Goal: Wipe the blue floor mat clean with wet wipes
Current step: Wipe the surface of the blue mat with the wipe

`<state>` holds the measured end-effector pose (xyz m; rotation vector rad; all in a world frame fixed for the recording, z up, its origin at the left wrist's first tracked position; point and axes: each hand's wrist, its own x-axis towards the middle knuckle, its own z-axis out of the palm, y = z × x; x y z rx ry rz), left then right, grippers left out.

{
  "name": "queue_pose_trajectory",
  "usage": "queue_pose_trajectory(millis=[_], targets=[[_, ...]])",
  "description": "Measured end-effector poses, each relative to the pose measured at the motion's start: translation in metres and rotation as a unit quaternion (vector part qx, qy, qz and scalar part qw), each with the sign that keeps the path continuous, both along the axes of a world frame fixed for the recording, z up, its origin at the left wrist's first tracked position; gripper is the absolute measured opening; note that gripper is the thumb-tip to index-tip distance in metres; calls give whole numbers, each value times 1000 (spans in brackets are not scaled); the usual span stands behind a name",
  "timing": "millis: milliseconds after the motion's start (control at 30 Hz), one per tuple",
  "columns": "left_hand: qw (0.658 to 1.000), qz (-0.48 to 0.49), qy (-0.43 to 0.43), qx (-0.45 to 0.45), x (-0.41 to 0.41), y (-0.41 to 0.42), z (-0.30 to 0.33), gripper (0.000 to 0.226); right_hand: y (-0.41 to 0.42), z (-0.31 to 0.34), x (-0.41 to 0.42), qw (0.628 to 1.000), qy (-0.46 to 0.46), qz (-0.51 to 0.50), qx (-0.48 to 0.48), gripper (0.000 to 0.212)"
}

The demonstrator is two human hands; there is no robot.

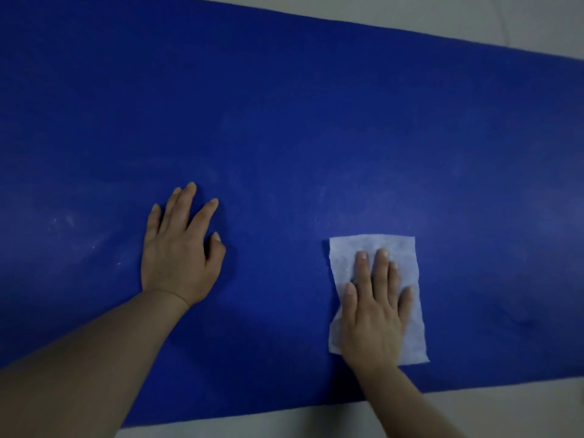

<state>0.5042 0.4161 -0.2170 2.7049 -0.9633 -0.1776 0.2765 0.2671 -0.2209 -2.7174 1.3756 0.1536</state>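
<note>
While both hands lie flat, the scene reads as follows, seen from a head camera looking down.

Floor mat: a deep blue floor mat (284,121) fills nearly the whole view, spread flat, running from left to right.

Floor: a pale floor (521,406) shows as a strip along the near edge of the mat and again beyond its far edge at the upper right.

Wet wipe: a white rectangular wet wipe (401,251) lies opened out flat on the mat, right of centre, near the mat's near edge.

Right hand: the right hand (376,314) presses palm down on the wipe, fingers straight and close together, covering its lower middle.

Left hand: the left hand (180,251) rests palm down on bare mat, well apart from the wipe, fingers spread, holding nothing.

Marks: faint whitish smudges (66,222) and specks show on the mat left of the left hand.

Writing: no readable text on the mat or wipe.
</note>
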Motion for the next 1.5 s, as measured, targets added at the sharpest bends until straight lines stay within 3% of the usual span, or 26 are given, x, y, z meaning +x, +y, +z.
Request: queue_pose_trajectory(millis=[67,233,333,533,700,833,1033,1100,1200,1367,1433,1500], targets=[[1000,2,0,-4,0,0,1,58,22,3,6,1000,4,-3,22,58],[1000,-4,1,-5,1,1,-1,61,96,16,47,981,-9,178,73,56],[1000,-5,3,-3,2,2,-1,59,85,15,42,970,2,229,80,55],[1000,-4,11,-5,0,1,1,55,26,9,-10,995,15,93,28,56],[1000,-4,14,-16,1,0,2,57,29,7,-6,996,10,85,26,55],[1000,2,11,-19,-1,0,1,45,27,5,-10,996,-1,85,37,53],[995,51,77,-25,-32,5,24,46,26,9,-5,994,-32,84,54,60],[991,76,113,9,-72,24,36,49,26,17,-10,988,-54,84,114,70],[968,51,189,159,-116,52,49,63,20,35,-20,975,-65,96,189,78],[942,-8,271,198,-101,63,62,68,25,39,-23,975,102,111,162,61],[939,-28,267,215,-94,64,66,67,48,37,-12,977,110,113,147,63],[955,-56,192,221,-89,66,67,57,79,35,7,969,98,170,151,61]])
